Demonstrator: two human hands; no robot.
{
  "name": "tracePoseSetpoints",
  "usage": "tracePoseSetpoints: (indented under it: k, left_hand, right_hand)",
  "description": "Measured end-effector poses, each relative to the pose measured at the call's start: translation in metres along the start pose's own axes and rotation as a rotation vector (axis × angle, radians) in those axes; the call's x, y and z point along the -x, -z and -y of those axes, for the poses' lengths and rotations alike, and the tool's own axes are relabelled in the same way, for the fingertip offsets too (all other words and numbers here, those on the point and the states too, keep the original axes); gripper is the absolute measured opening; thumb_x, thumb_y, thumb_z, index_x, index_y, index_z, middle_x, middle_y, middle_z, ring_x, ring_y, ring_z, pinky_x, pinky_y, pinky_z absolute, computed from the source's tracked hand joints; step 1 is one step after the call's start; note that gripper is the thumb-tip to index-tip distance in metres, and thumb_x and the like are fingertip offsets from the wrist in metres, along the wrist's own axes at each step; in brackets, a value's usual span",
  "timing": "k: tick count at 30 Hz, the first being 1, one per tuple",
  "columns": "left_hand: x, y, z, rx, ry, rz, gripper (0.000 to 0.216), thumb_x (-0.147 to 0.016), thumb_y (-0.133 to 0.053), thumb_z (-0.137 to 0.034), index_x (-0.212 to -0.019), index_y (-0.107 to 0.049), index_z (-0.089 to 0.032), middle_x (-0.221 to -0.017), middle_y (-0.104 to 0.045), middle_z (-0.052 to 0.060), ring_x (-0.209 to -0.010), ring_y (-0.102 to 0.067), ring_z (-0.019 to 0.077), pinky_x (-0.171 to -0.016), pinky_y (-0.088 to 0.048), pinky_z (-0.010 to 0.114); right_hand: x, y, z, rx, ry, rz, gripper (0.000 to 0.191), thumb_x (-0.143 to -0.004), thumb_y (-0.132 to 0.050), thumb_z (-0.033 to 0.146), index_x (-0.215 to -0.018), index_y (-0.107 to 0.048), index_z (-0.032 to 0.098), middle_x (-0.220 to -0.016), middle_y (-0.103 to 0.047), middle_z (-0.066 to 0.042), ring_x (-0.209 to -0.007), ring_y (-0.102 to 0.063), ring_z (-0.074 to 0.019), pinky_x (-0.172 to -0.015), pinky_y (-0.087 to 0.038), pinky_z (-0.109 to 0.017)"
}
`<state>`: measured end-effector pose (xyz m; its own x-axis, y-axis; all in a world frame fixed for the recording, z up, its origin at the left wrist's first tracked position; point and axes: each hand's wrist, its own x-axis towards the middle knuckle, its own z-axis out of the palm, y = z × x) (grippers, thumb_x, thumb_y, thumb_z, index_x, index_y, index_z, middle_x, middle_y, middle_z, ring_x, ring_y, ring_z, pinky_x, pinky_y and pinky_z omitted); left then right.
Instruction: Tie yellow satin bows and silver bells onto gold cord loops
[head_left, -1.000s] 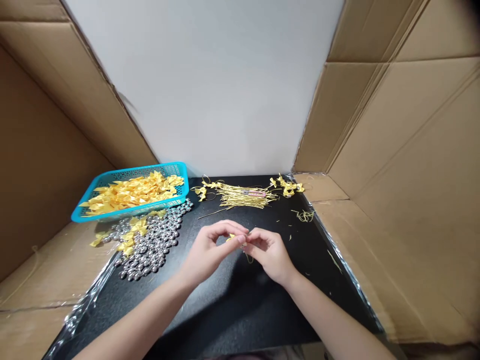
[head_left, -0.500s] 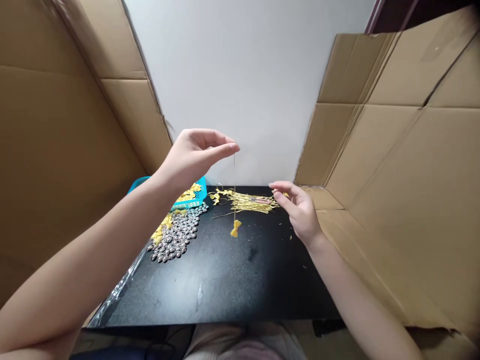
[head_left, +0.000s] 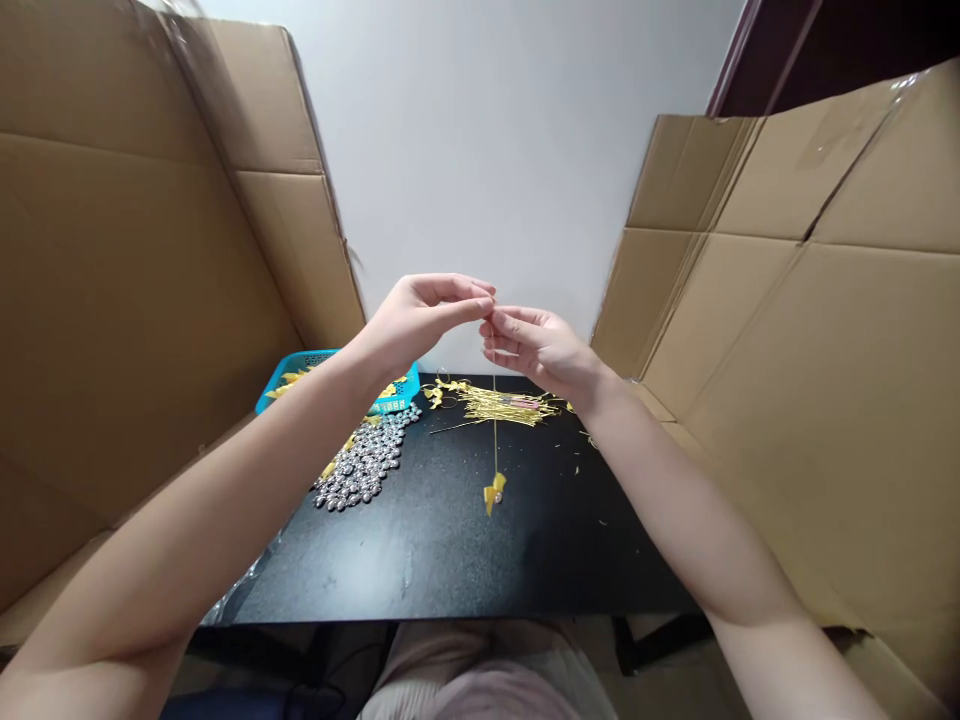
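Observation:
My left hand (head_left: 424, 315) and my right hand (head_left: 534, 348) are raised in front of me, fingertips meeting in a pinch at the top of a thin gold string (head_left: 495, 420). The string hangs straight down, and a small yellow ribbon bow (head_left: 493, 492) with a silver bead dangles at its lower end, just above the black table (head_left: 450, 550). Both hands pinch the string's upper end.
A blue basket (head_left: 300, 370) of yellow bows stands at the back left, with a pile of silver beads (head_left: 364, 462) beside it. A bundle of gold strings (head_left: 502, 404) lies at the back. Cardboard walls (head_left: 150, 290) flank both sides.
My left hand lifted the string with the bow off the table. My right hand, open half a second ago, rose and joined the left at the string's top. The view tilted upward.

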<state>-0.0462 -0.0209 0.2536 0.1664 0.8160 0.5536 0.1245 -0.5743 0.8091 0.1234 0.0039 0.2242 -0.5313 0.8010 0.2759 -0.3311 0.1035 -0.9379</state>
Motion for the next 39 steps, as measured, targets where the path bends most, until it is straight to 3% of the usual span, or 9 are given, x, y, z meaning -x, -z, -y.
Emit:
tracePoseSetpoints:
  k: [5,8,10,12,16,22,30,34,39]
  left_hand:
    - [0.007,0.001,0.021,0.099,0.079,0.041,0.022,-0.074,-0.077,-0.036,-0.089,-0.074,-0.021,-0.113,-0.071,0.005,-0.114,-0.057,0.0256,-0.103,-0.039,0.043]
    - [0.038,-0.006,0.067,0.187,0.188,0.129,0.039,-0.076,-0.072,-0.048,-0.111,-0.069,-0.030,-0.130,-0.064,0.004,-0.123,-0.053,0.0283,-0.097,-0.043,0.042]
    - [0.067,-0.015,0.107,0.223,0.318,0.223,0.051,-0.070,-0.079,-0.045,-0.116,-0.067,-0.025,-0.131,-0.063,0.011,-0.118,-0.058,0.0319,-0.096,-0.044,0.046]
    - [0.094,-0.027,0.142,0.424,0.538,0.285,0.056,-0.074,-0.075,-0.052,-0.122,-0.065,-0.025,-0.138,-0.057,0.014,-0.119,-0.058,0.0320,-0.096,-0.043,0.046]
    - [0.120,-0.051,0.176,0.762,0.638,0.270,0.055,-0.089,-0.047,-0.063,-0.128,-0.061,-0.026,-0.140,-0.057,0.011,-0.123,-0.055,0.0279,-0.100,-0.040,0.043]
    - [0.136,-0.074,0.159,1.063,0.750,0.366,0.055,-0.093,-0.043,-0.057,-0.115,-0.069,-0.014,-0.119,-0.071,0.014,-0.114,-0.062,0.0257,-0.101,-0.039,0.038]
    - [0.163,-0.080,0.118,1.328,0.790,0.519,0.053,-0.096,-0.042,-0.046,-0.129,-0.061,-0.009,-0.132,-0.064,0.016,-0.122,-0.060,0.0262,-0.101,-0.043,0.034]
    - [0.160,-0.076,0.110,1.387,0.812,0.511,0.047,-0.092,-0.048,-0.032,-0.131,-0.058,-0.009,-0.134,-0.062,0.015,-0.124,-0.059,0.0268,-0.102,-0.043,0.034]
    - [0.156,-0.073,0.117,1.420,0.895,0.469,0.050,-0.095,-0.043,-0.038,-0.130,-0.057,-0.005,-0.131,-0.063,0.020,-0.122,-0.061,0.0289,-0.100,-0.045,0.036]
  right_hand:
    - [0.000,-0.003,-0.002,0.011,-0.014,0.009,0.036,-0.054,-0.089,0.047,-0.073,-0.070,0.023,-0.071,-0.063,0.003,-0.067,-0.056,-0.0094,-0.073,-0.052,-0.025]
    - [-0.002,-0.003,-0.002,-0.009,0.011,-0.047,0.034,-0.057,-0.088,0.045,-0.073,-0.068,0.023,-0.073,-0.064,0.002,-0.071,-0.059,-0.0105,-0.072,-0.052,-0.025]
    - [-0.004,-0.001,-0.002,-0.007,0.027,-0.064,0.029,-0.062,-0.085,0.042,-0.075,-0.067,0.023,-0.077,-0.066,0.001,-0.074,-0.062,-0.0116,-0.072,-0.053,-0.026]
    - [-0.007,0.001,-0.002,0.023,0.036,-0.090,0.022,-0.068,-0.081,0.038,-0.078,-0.068,0.023,-0.081,-0.067,0.000,-0.076,-0.064,-0.0124,-0.073,-0.054,-0.027]
    - [-0.012,0.005,-0.001,0.069,0.035,-0.169,0.012,-0.076,-0.073,0.029,-0.084,-0.068,0.023,-0.086,-0.069,0.000,-0.078,-0.065,-0.0124,-0.076,-0.054,-0.029]
    - [-0.019,0.020,-0.002,0.101,0.038,-0.264,0.007,-0.080,-0.070,0.025,-0.085,-0.066,0.021,-0.087,-0.070,-0.001,-0.077,-0.065,-0.0120,-0.075,-0.055,-0.028]
    - [-0.025,0.046,-0.010,0.160,0.053,-0.451,0.012,-0.082,-0.071,0.028,-0.091,-0.066,0.023,-0.086,-0.072,0.001,-0.078,-0.068,-0.0105,-0.070,-0.054,-0.024]
    - [-0.021,0.055,-0.015,0.207,0.077,-0.506,0.010,-0.083,-0.070,0.030,-0.090,-0.066,0.023,-0.080,-0.070,0.003,-0.068,-0.066,-0.0077,-0.066,-0.053,-0.022]
    - [-0.016,0.068,-0.025,0.227,0.091,-0.536,0.008,-0.081,-0.072,0.025,-0.088,-0.067,0.023,-0.080,-0.070,0.002,-0.068,-0.066,-0.0080,-0.070,-0.055,-0.025]
